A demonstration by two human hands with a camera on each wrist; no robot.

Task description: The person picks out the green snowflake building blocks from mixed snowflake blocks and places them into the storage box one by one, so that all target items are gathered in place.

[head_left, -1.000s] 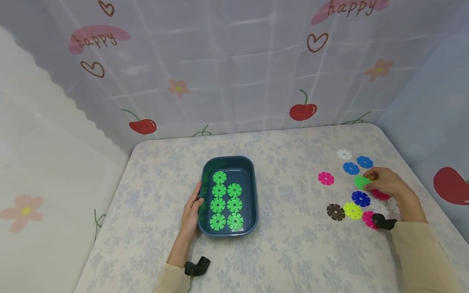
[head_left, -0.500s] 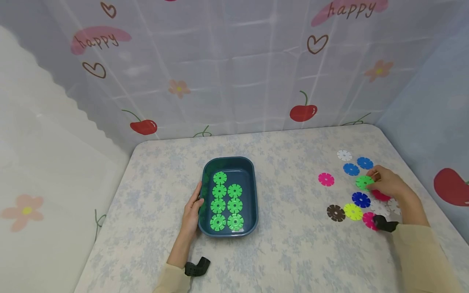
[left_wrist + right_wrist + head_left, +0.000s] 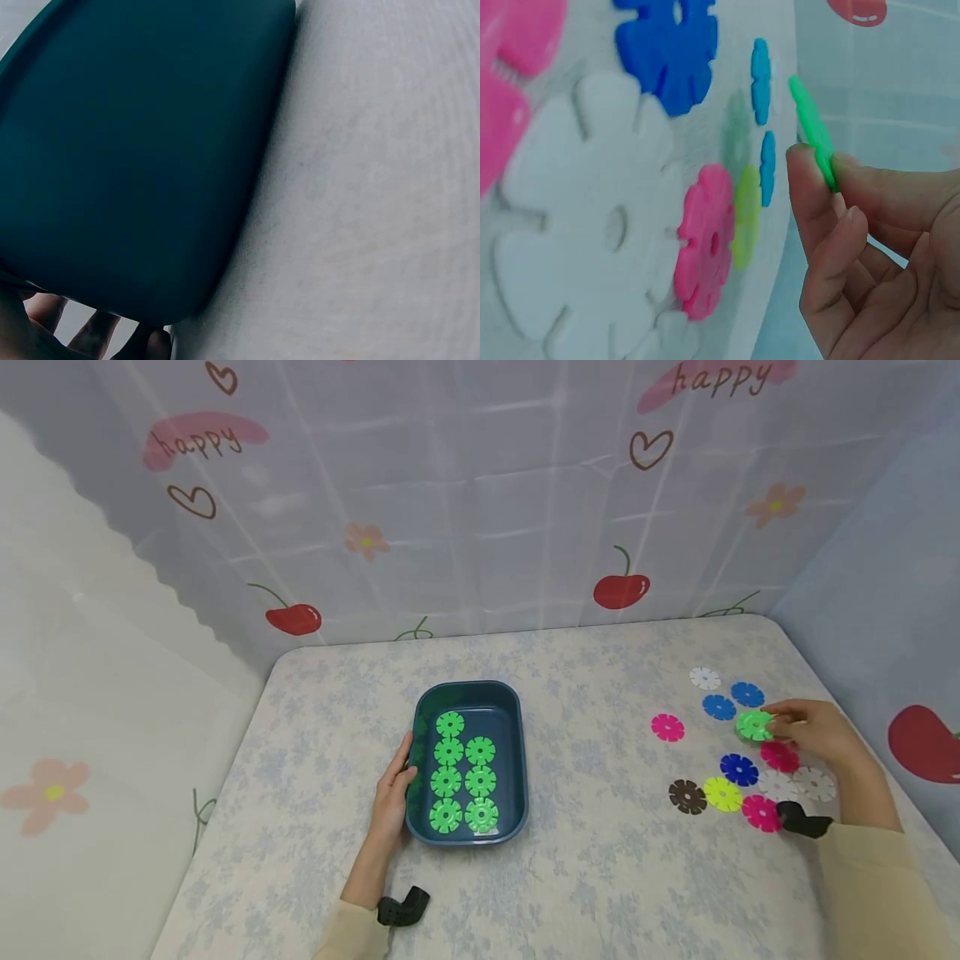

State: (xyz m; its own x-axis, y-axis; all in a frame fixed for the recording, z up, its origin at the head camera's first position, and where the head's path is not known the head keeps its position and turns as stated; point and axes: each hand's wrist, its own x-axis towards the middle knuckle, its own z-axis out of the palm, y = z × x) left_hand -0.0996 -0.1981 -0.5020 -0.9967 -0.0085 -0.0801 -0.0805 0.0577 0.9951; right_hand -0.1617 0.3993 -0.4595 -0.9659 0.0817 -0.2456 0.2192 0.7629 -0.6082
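My left hand point(image 3: 391, 795) grips the left side of a dark teal plastic tray point(image 3: 522, 760), thumb over the rim. In the left wrist view the tray's outer wall point(image 3: 150, 165) fills much of the frame, fingers point(image 3: 94, 334) at its end. Two columns of green notched discs point(image 3: 447, 781) lie in the tray. Thumb and index finger of my right hand point(image 3: 813, 731) pinch a green notched disc point(image 3: 815, 131), tilted and raised above the table at the right. Below it, a yellow-green disc point(image 3: 746, 217) lies on the table beside a pink disc point(image 3: 706, 244).
Around my right hand lie loose discs: light blue point(image 3: 719, 707), white point(image 3: 705, 677), pink point(image 3: 667, 727), dark blue point(image 3: 739, 769), yellow point(image 3: 723, 793) and brown point(image 3: 687, 796). A printed curtain point(image 3: 480, 527) hangs behind the flower-patterned tablecloth point(image 3: 600, 827).
My right hand has lifted the green disc off the table and shifted slightly right, uncovering more of the pink and white discs. The left hand and tray have stayed put.
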